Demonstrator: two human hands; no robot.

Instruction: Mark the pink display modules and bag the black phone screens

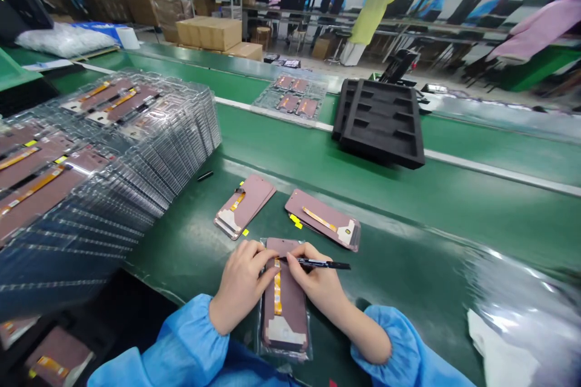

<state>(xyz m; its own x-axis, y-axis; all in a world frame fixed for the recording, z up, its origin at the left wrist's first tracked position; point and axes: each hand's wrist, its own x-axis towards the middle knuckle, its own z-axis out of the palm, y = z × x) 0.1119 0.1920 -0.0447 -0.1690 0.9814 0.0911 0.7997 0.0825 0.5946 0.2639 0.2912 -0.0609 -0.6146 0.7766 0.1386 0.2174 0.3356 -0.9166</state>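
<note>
A pinkish-brown phone display panel [290,311] with an orange flex strip lies in a clear sleeve on the green mat in front of me. My left hand [238,287] rests on its left edge, fingers curled and pressing the panel near the strip's top. My right hand [318,284] is closed around a black pen [324,264], its tip touching the panel's upper part. Two small stacks of similar panels lie just beyond, one on the left [245,204] and one on the right [324,219].
Tall stacks of clear trays [136,145] holding panels fill the left. A black foam tray [381,121] and a clear tray with panels [295,100] sit on the conveyor. Another pen [205,176] lies on the mat. Cardboard boxes [211,33] and people stand beyond.
</note>
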